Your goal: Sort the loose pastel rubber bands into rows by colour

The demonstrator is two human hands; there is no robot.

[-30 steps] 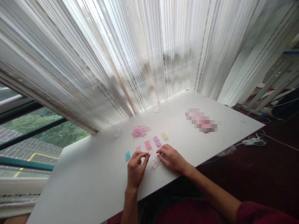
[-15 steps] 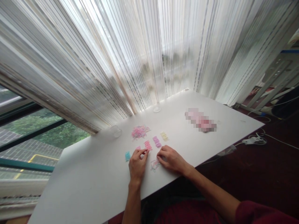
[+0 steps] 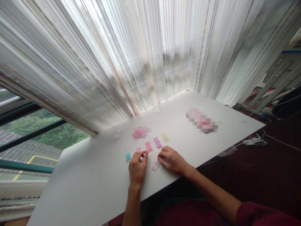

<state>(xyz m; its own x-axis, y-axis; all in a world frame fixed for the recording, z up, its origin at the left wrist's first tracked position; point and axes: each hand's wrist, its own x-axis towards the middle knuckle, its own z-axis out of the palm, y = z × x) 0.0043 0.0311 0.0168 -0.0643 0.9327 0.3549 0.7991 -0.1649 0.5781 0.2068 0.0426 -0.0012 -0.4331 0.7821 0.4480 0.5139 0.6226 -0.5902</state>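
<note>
My left hand (image 3: 137,168) is over the table with thumb and index finger pinched together, at the near end of a row of coral-pink bands (image 3: 148,146). Whatever the pinch holds is too small to see. My right hand (image 3: 172,160) rests with curled fingers at the edge of a small loose bunch of mixed thin elastic bands (image 3: 155,165); its fingertips are partly hidden. Further rows lie around: turquoise bands (image 3: 128,157), light pink bands (image 3: 138,149) partly behind my left hand, purple bands (image 3: 157,142) and pale yellow bands (image 3: 165,137).
A larger tangled heap of mixed pink bands (image 3: 140,133) lies beyond the rows on the white table (image 3: 89,175). Two clear plastic pieces (image 3: 116,132) (image 3: 157,110) are near the curtain (image 3: 150,62). A blurred-out pink object (image 3: 201,120) lies on the right.
My left hand has shifted very slightly left, its thumb and finger still pinched by the coral-pink row. My right hand stays at the loose bunch.
</note>
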